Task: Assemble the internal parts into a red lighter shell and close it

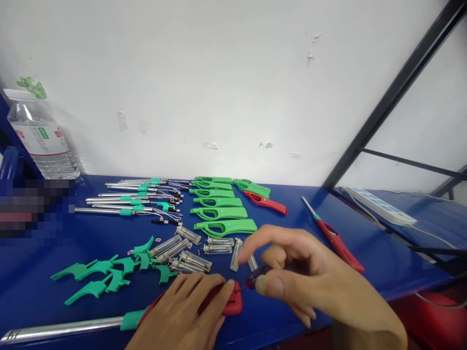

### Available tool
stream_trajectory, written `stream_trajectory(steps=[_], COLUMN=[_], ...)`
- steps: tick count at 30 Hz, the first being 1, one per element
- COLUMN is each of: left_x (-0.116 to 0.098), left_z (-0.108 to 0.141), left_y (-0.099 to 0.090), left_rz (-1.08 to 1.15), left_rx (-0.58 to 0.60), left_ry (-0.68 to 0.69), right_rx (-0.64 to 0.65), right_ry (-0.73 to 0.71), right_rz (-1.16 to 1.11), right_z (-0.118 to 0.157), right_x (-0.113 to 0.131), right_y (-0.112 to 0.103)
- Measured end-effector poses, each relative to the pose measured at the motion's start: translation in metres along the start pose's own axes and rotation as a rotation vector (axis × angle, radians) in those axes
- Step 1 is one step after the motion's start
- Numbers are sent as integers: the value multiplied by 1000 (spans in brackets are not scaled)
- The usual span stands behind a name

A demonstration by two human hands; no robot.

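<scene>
Lighter (130, 321) with metal barrel, green collar and red handle lies along the near edge of the blue tabletop (32, 291), barrel to the left. The left hand (184, 311) covers much of its handle, fingers bent, close together and clasped on it. The right hand (304, 277) pinches the dark grip of a small screwdriver (259, 276) between thumb and a curled finger, forefinger arched free above; the thin shaft reaches the handle's right end, its tip too small to make out. Just beyond the hands, green triggers (93, 290) lie loosely at left and clear canisters (197, 261) in the middle. To the right, well apart, a second lighter (337, 245) lies slanted, barrel pointing far and left. Farther off, metal tubes (109, 201) with loose wires lie at left beside a column of green shells (233, 227); a red shell (268, 203) lies right of these. At far right a white power strip (381, 206) lies near a dark frame (394, 95); at far left a clear bottle (45, 141) stands before the white wall (219, 87)
</scene>
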State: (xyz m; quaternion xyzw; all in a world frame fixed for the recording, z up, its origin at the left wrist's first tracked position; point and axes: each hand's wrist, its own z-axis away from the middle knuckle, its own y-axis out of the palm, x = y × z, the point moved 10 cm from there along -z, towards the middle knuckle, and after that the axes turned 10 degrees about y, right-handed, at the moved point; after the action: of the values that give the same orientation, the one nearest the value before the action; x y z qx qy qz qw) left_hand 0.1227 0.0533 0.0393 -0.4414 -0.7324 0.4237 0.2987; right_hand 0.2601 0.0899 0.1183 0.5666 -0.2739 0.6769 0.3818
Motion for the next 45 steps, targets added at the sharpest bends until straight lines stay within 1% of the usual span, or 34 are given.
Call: stream_trajectory(steps=[3, 6, 9, 11, 13, 15, 16, 18, 20, 23, 28, 30, 33, 35, 37, 39, 41, 45], left_x=[0, -1, -2, -2, -1, -1, 0, 0, 0, 0, 0, -1, 0, -1, -2, -3, -3, -2], left_z=[-1, -2, -1, -1, 0, 0, 0, 0, -1, -2, 1, 3, 3, 2, 2, 2, 2, 0], left_y=[-2, -7, -7, -4, -1, 0, -1, -1, -3, -6, -6, -6, -4, -1, 1, 1, -4, -10], left_rz=[-12, -34, -37, -15, 6, 20, 22, 21, 5, -10, -14, -2, 21, 25, 23, 11, 0, -11], left_rx=[-17, -58, -60, -34, -18, -15, -14, -10, -21, -31, -36, -42, -39, -15, 18, 18, -18, -76], left_ry=[-3, 9, 10, 4, -12, -21, -24, -23, -16, -8, -23, -29, -38, -25, -9, 1, -1, -20], right_rx=[18, 11, 7, -13, -59, -105, -118, -108, -65, -28, -154, -175, -139, -76, -30, -29, -48, -64], right_ry=[-23, -39, -41, -6, 52, 89, 85, 52, 28, 49, 55, 44, 65, 81, 60, 4, -32, -22], right_rz=[75, 146, 140, 83, 48, 48, 57, 91, 110, 78, 76, 97, 107, 99, 115, 164, 209, 224], right_z=[2, 3, 2, 0, -1, -1, 0, 2, 4, 6, 6, 7, 9, 10, 11, 12, 10, 7], right_x=[3, 5, 6, 5, 1, -2, -2, 0, 1, -2, 2, 3, -1, -4, -4, 1, 5, 7], right_y=[3, 2, 2, 0, -4, -7, -8, -6, -1, 4, -5, -6, -4, 0, 3, 2, -1, -2])
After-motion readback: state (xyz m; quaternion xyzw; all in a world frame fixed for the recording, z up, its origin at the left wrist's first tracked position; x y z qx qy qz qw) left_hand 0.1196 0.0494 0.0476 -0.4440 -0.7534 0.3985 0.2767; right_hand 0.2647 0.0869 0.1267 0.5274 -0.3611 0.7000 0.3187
